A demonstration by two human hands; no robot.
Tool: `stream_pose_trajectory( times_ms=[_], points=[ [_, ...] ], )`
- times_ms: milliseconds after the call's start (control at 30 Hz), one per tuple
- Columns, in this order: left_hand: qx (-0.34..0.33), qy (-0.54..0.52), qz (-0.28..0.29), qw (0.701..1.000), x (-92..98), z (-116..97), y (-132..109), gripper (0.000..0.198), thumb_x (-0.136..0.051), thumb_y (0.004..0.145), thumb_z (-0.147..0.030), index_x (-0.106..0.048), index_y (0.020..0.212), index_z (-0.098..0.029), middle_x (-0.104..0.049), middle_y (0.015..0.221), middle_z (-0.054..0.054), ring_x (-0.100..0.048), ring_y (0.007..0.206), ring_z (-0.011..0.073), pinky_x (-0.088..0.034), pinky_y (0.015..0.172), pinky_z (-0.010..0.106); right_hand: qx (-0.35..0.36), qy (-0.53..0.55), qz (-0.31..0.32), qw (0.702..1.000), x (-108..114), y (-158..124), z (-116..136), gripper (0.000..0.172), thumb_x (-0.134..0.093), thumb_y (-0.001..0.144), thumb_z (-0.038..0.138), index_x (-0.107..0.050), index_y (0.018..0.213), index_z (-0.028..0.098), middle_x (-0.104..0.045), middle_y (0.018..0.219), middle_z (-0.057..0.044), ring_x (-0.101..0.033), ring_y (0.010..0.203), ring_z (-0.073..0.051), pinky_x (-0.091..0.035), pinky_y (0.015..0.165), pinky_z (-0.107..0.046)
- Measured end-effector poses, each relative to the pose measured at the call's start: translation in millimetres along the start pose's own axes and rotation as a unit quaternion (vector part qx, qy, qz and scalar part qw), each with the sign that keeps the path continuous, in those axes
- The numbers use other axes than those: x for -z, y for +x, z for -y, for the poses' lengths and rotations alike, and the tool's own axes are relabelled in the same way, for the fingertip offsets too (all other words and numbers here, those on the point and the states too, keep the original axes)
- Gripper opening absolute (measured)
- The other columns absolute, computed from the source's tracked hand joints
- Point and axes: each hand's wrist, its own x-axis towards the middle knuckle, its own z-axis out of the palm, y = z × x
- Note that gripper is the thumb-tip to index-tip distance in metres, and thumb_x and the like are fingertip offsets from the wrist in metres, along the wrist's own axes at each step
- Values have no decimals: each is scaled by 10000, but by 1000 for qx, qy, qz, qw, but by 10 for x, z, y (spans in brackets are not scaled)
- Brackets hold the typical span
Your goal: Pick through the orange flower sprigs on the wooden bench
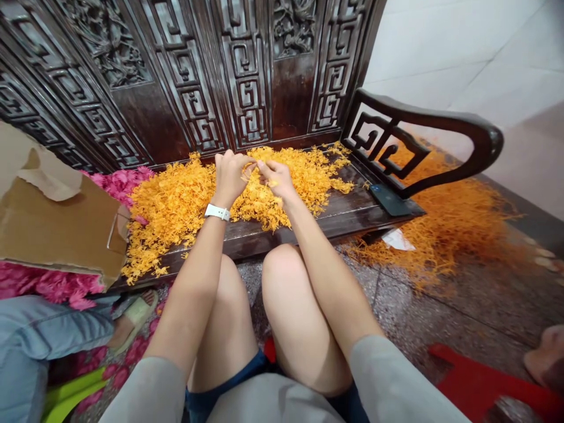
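A heap of small orange-yellow artificial flowers covers the seat of a dark carved wooden bench. My left hand, with a white watch on the wrist, is closed in a pinch over the heap. My right hand is also closed in a pinch. The fingertips of both hands meet at one small orange flower piece, held just above the pile.
A cardboard box sits at the left over pink flowers. Orange stems lie heaped on the floor to the right, beyond the armrest. A dark phone rests on the seat. Another person's leg and sandal are at lower left.
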Motion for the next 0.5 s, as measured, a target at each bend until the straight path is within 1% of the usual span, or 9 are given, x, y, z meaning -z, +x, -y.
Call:
stream_pose_trajectory(
  times_ms=[100, 167, 233, 267, 333, 400, 500],
  points=[
    [20, -9, -19, 1000, 2, 62, 6, 276, -586, 1079, -371, -838, 1071, -260, -795, 1011, 108, -633, 1110, 360, -354, 1142, 582, 7, -3, -9, 1000, 29, -9, -22, 588, -908, 824, 577, -489, 652, 202, -469, 645, 54, -456, 631, -89, -395, 625, -252],
    [19, -7, -20, 1000, 13, 92, 5, 283, -578, 1075, -342, -845, 1083, -246, -802, 993, 115, -629, 1094, 356, -356, 1135, 580, -17, -7, 6, 1000, 35, -25, -14, 554, -880, 854, 590, -534, 679, 195, -512, 663, 37, -463, 621, -92, -382, 609, -256],
    [10, -8, -16, 1000, 20, 96, 1, 266, -603, 1058, -336, -846, 1072, -229, -794, 948, 119, -622, 1090, 354, -358, 1134, 571, -37, 2, 27, 999, 23, -39, 8, 522, -815, 899, 651, -612, 765, 189, -603, 735, -2, -507, 642, -106, -390, 604, -260],
    [2, -11, -16, 1000, 20, 88, -1, 253, -621, 1049, -343, -844, 1056, -224, -786, 923, 117, -619, 1090, 351, -359, 1135, 564, -41, 11, 35, 998, 12, -42, 22, 529, -777, 918, 688, -637, 808, 190, -638, 775, -20, -526, 655, -112, -398, 603, -263],
    [-15, -20, -18, 1000, 10, 55, -3, 231, -645, 1037, -353, -834, 996, -225, -765, 876, 102, -616, 1079, 341, -361, 1136, 553, -46, 25, 44, 998, -15, -43, 46, 570, -723, 926, 757, -646, 848, 197, -658, 803, -34, -537, 661, -117, -399, 592, -266],
    [-31, -24, -21, 999, -6, 13, -4, 251, -642, 1040, -352, -806, 896, -228, -736, 832, 86, -615, 1060, 335, -360, 1135, 556, -45, 16, 34, 998, -36, -36, 56, 613, -716, 899, 807, -611, 826, 208, -630, 769, -20, -508, 636, -113, -384, 569, -266],
    [-37, -19, -16, 999, -20, -31, -7, 326, -625, 1053, -356, -752, 784, -221, -711, 805, 83, -614, 1047, 339, -348, 1135, 579, -24, -36, 23, 999, -33, -13, 26, 652, -718, 870, 842, -532, 766, 225, -546, 690, 14, -467, 610, -108, -367, 556, -272]
  ],
)
